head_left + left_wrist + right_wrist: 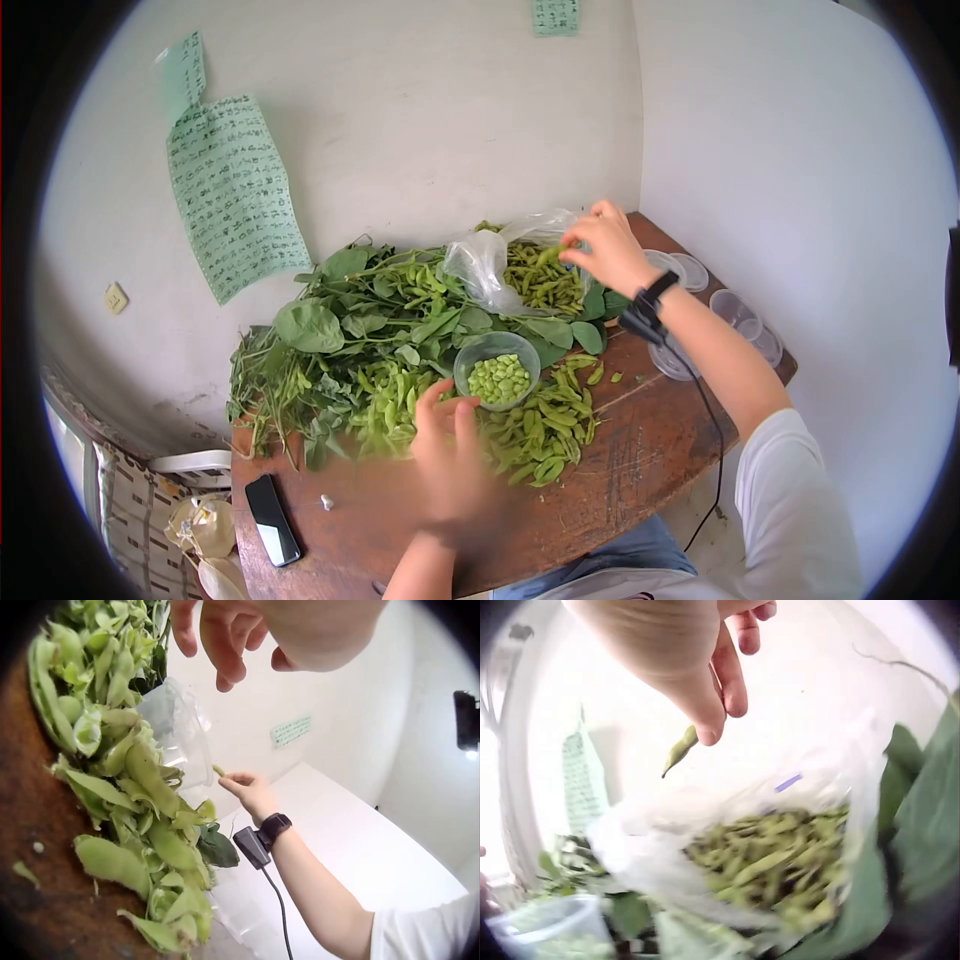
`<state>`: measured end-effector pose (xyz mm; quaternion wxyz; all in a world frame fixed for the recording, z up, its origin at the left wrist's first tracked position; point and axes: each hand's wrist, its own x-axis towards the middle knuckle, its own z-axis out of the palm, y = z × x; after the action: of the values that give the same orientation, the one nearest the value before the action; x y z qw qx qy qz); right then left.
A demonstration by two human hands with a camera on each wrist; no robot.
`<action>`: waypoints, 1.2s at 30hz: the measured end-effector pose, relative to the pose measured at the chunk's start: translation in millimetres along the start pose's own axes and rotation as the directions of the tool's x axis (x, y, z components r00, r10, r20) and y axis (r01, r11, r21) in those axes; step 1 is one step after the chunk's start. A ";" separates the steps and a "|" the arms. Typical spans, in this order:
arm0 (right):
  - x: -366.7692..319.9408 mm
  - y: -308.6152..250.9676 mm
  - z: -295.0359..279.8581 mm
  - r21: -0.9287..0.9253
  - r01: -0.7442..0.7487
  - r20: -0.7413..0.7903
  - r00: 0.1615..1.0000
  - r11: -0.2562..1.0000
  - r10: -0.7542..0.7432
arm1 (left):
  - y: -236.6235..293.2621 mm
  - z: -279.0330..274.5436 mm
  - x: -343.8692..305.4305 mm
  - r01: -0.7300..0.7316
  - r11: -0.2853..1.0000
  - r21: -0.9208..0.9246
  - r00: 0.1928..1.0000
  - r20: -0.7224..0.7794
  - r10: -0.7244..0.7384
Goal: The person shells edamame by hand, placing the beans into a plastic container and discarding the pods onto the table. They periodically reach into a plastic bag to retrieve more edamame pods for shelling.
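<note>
Brown wood forms the table (640, 470), which stands in the corner of two pale walls; its curved front edge faces the person.

1. Right hand (605, 248): raised over the mouth of the clear plastic bag (478, 262) at the rear of the table. Thumb and fingertips pinch one green pod (679, 750) by its end. The pod hangs free above the bagged pods (540, 280) and touches nothing else. The other fingers are loosely curled.
2. Left hand (452, 455): low over the table near the front edge, blurred in the head view. Its fingertips point at the clear bowl (462, 365) and lie just beside it. The left wrist view shows the fingers relaxed and slightly bent, with nothing between them.
3. Bowl: sits mid-table and holds shelled beans (500, 378). It is hemmed in by leafy stalks (340, 340) on the left and rear, and by a heap of split shells (545, 430) on the right and front.

Clearances:
- Bare wood lies along the front edge, between the left hand and a dark phone (272, 518) that rests near the left front rim.
- A second bare strip runs right of the shell heap, under the right forearm.
- Clear lids (745, 320) crowd the right edge, close to the side wall.
- The stalks overhang the left rim.
</note>
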<state>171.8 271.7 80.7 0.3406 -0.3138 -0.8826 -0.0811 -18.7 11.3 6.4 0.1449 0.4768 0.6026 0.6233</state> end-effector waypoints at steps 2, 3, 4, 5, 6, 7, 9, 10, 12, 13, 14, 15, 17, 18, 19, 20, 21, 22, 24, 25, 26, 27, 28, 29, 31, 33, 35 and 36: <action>-20.9 -28.0 -8.3 0.261 0.014 -0.001 1.000 0.965 -0.015 | 6.5 -2.7 0.2 0.084 0.993 -0.077 0.993 0.095 -0.077; -31.7 -43.1 -11.1 0.375 0.028 0.003 0.999 0.926 -0.032 | 9.3 -3.5 0.8 0.169 0.974 -0.148 0.969 0.205 -0.137; -41.5 -57.4 -15.2 0.451 0.022 0.041 0.998 0.892 -0.046 | 10.2 -4.4 2.8 0.217 0.970 -0.109 0.942 0.284 -0.178; -49.9 -68.9 -19.5 0.491 0.069 0.050 0.993 0.869 -0.107 | 7.9 -4.6 2.4 0.229 0.968 -0.103 0.940 0.284 -0.192; -57.3 -79.3 -18.5 0.493 0.122 -0.002 0.990 0.861 -0.139 | 4.3 -4.1 2.3 0.238 0.960 -0.148 0.909 0.382 -0.166; -63.3 -88.2 -16.2 0.492 0.178 -0.059 0.983 0.852 -0.171 | 2.4 -3.8 2.4 0.248 0.950 -0.192 0.870 0.474 -0.132; -74.7 -98.4 -11.7 0.495 0.208 -0.073 0.977 0.843 -0.198 | 5.0 -1.4 -1.2 0.312 0.930 -0.194 0.820 0.550 -0.160; -78.5 -102.4 -9.1 0.487 0.252 -0.103 0.967 0.836 -0.231 | 7.4 0.2 -2.1 0.380 0.895 -0.233 0.785 0.594 -0.178; -81.2 -105.3 -5.9 0.466 0.345 -0.158 0.939 0.815 -0.307 | 8.5 0.8 -4.4 0.449 0.855 -0.260 0.743 0.640 -0.195; -84.0 -107.5 -4.6 0.466 0.341 -0.156 0.940 0.816 -0.303 | 7.3 1.7 -7.0 0.484 0.834 -0.263 0.732 0.643 -0.223; -86.7 -111.0 -2.8 0.591 0.215 -0.104 0.976 0.777 -0.191 | 6.9 3.4 -6.6 0.516 0.814 -0.268 0.723 0.645 -0.246; -90.0 -115.1 -1.4 0.699 0.082 -0.033 0.996 0.710 -0.082 | 7.9 3.8 -5.6 0.517 0.813 -0.267 0.722 0.647 -0.246; -98.5 -118.8 1.0 0.819 -0.069 0.062 0.998 0.569 0.031 | 10.3 3.7 -5.8 0.491 0.851 -0.189 0.750 0.588 -0.302; -102.6 -119.9 3.4 0.920 -0.323 0.320 0.946 0.224 0.052 | 10.3 4.4 -6.4 0.498 0.846 -0.192 0.746 0.593 -0.304; -104.9 -122.6 4.3 0.827 -0.543 0.546 0.838 -0.147 -0.022 | 9.8 4.6 -6.7 0.502 0.848 -0.170 0.739 0.593 -0.318; -108.0 -127.9 2.3 0.836 -0.540 0.545 0.838 -0.097 0.030 | 9.1 5.0 -6.7 0.504 0.851 -0.149 0.734 0.594 -0.331; -108.8 -129.1 0.5 0.828 -0.553 0.557 0.830 -0.094 0.033 | 9.5 5.0 -7.9 0.516 0.843 -0.155 0.728 0.597 -0.336; -108.8 -128.0 -0.8 0.817 -0.566 0.569 0.822 -0.115 -0.004 | 10.5 5.4 -7.5 0.545 0.817 -0.186 0.722 0.600 -0.345; -110.3 -128.6 5.4 0.895 -0.441 0.440 0.897 -0.067 -0.033 | 8.2 5.1 -3.9 0.596 0.774 -0.214 0.692 0.625 -0.361; -113.0 -127.5 7.8 0.886 -0.459 0.458 0.888 -0.065 -0.038 | 7.0 5.3 -5.2 0.610 0.761 -0.222 0.689 0.623 -0.370; -114.1 -125.3 9.5 0.904 -0.427 0.426 0.904 -0.015 -0.042 | 6.4 6.0 -6.0 0.594 0.776 -0.214 0.693 0.626 -0.358; -115.0 -123.6 10.5 0.921 -0.389 0.390 0.919 0.033 -0.047 | 5.3 6.1 -6.2 0.576 0.792 -0.203 0.696 0.629 -0.345; -115.8 -122.3 10.4 0.916 -0.399 0.400 0.915 0.033 -0.050 | 1.8 6.4 -6.1 0.572 0.793 -0.209 0.691 0.644 -0.328; -115.7 -121.4 9.8 0.905 -0.425 0.425 0.903 0.011 -0.062 | 0.3 6.2 -5.9 0.579 0.788 -0.212 0.690 0.642 -0.334; -115.5 -122.0 8.3 0.892 -0.451 0.449 0.890 -0.015 -0.078 | -1.2 4.9 -5.4 0.629 0.744 -0.227 0.650 0.678 -0.343; -115.6 -123.6 6.8 0.894 -0.447 0.444 0.894 -0.037 -0.062 | -3.0 4.9 -6.7 0.643 0.720 -0.260 0.652 0.680 -0.337; -116.4 -119.4 10.4 0.916 -0.400 0.401 0.912 0.028 -0.089 | -2.3 5.5 -6.1 0.652 0.699 -0.296 0.656 0.682 -0.323; -116.6 -117.6 11.4 0.932 -0.351 0.360 0.926 0.094 -0.116 | -0.9 5.8 -6.2 0.640 0.708 -0.298 0.670 0.667 -0.325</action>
<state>160.4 124.7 4.3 0.3067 -0.0841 -0.7225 0.6139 -11.5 10.4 1.9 0.6043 0.3984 0.4507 0.5224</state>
